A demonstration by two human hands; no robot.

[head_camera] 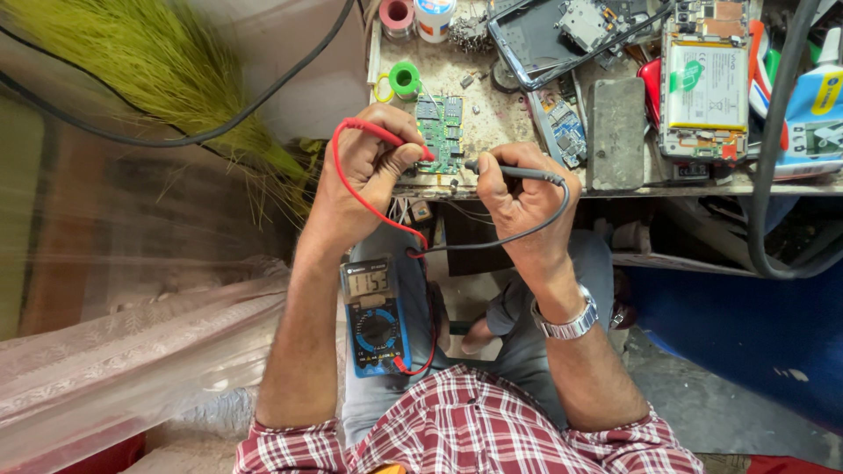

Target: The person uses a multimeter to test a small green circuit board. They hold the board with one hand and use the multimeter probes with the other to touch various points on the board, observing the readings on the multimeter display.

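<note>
My left hand [369, 167] grips a red probe [386, 136] with its tip on a small green circuit board [442, 132] lying at the workbench's front edge. My right hand [518, 189] pinches a black probe [518, 171], its tip touching the same board's lower right side. Red and black leads [421, 250] curve down to a blue multimeter [373, 316] resting on my left thigh, with its screen lit.
The wooden workbench [492, 114] holds an opened phone with its battery [705, 83], another phone frame [562, 35], a grey block [616, 132], a green solder spool [405, 79] and small tubs. A grass broom [167, 70] leans at the left. Thick black cables [773, 140] hang at the right.
</note>
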